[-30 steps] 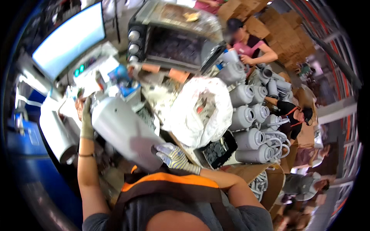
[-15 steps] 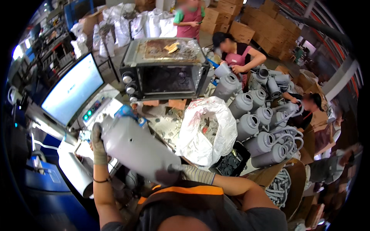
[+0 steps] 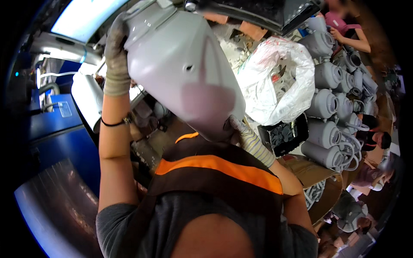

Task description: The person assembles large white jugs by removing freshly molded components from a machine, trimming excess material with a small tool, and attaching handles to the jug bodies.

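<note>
A large grey canister (image 3: 172,69) with a stepped neck and a small hole in its side is held tilted in front of my chest, its neck toward the upper left. My left hand (image 3: 116,58), in a striped work glove, grips it beside the neck, the fingers partly hidden against it. At the lower end my right hand (image 3: 249,137), gloved too, holds the canister near a dark opening. Some of its fingers are out of sight behind the canister.
To the right are a white plastic sack (image 3: 271,90) of small parts, a black bin (image 3: 287,133) of dark parts and rows of grey canisters (image 3: 323,103). A cardboard box (image 3: 329,198) holds grey tubes. A black oven (image 3: 266,13) stands ahead, a blue cabinet (image 3: 60,120) left. A co-worker (image 3: 344,30) works far right.
The canister has come up and nearer my head, both hands still on it. My view has swung down, so the sack and bin appear farther right and the oven is mostly cut off.
</note>
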`<state>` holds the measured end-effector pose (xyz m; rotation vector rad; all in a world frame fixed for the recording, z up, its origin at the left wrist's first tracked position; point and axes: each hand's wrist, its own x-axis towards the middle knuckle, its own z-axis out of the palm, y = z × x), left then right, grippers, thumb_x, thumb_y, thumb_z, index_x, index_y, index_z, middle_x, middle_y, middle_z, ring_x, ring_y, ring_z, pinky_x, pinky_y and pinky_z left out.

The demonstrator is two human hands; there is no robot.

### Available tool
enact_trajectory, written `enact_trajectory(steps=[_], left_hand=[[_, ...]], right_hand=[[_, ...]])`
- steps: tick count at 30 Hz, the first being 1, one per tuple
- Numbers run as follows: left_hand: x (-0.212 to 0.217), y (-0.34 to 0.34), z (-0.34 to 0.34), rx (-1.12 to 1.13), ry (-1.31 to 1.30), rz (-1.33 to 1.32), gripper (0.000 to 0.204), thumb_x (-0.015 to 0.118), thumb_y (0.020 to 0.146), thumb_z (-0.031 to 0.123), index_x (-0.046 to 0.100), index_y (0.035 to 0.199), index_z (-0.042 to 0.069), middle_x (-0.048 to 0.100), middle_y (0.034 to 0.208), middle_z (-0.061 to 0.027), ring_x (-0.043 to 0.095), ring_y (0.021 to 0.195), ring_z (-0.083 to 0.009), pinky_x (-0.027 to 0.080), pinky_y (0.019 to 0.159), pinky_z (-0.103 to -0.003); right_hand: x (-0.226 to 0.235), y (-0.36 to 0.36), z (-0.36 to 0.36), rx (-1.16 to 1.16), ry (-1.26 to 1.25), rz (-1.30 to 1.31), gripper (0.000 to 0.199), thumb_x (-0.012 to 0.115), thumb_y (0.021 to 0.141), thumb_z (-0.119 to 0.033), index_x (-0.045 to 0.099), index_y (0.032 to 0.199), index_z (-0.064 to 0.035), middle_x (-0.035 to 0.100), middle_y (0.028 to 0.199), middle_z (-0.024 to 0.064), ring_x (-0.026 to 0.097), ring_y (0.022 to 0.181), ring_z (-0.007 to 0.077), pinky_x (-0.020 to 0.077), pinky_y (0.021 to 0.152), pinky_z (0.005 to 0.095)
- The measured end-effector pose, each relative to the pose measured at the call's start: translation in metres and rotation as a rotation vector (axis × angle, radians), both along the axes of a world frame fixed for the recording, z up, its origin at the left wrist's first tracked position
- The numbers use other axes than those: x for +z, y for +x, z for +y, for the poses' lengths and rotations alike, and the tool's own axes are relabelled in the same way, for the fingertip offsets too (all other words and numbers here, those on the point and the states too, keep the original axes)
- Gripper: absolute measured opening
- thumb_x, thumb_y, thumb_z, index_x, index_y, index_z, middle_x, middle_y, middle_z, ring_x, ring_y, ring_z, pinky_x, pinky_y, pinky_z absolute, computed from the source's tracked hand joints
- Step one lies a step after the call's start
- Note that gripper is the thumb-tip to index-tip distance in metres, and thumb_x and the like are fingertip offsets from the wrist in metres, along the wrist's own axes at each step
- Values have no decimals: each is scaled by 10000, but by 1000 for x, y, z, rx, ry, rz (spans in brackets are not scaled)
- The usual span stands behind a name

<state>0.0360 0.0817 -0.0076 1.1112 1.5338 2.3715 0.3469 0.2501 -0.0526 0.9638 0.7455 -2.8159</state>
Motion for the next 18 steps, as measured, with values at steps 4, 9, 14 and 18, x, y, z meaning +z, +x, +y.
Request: enact_trajectory(steps=[4, 9, 14, 18], left_hand=[[-10, -9, -5, -363, 84, -659, 463, 494, 956, 362, 509, 1238, -4, 609, 1147, -130, 609, 1031, -205, 521, 898, -344], [2, 12, 9, -43, -219, -509, 449, 592, 901, 367, 577, 1168, 7, 630, 1114, -126, 629, 994, -199, 527, 875, -309], [-1, 25, 26, -229, -32, -762, 435, 628, 881, 299, 564, 1198, 9, 637, 1120, -105, 612, 1018, -204, 483, 932, -346], [-17, 21, 27, -283, 12, -913, 427, 648, 865, 303, 582, 1161, 3, 648, 1076, -113, 625, 969, -210, 505, 895, -351]], right_hand=[[2, 5, 8, 65, -47, -55, 281, 682, 852, -290, 552, 958, -64, 602, 1041, 68, 568, 1052, 217, 476, 901, 393], [-12, 11, 34, 137, 119, -160, 347, 692, 852, -247, 538, 1068, -23, 600, 1018, 92, 600, 942, 195, 505, 814, 317], [-57, 26, 29, 185, 716, -47, 596, 714, 829, -186, 443, 1335, -22, 584, 960, 66, 566, 834, 129, 508, 714, 259], [-46, 31, 28, 323, 1079, -45, 420, 704, 789, -128, 595, 1185, -42, 589, 956, 64, 524, 830, 118, 462, 768, 256]])
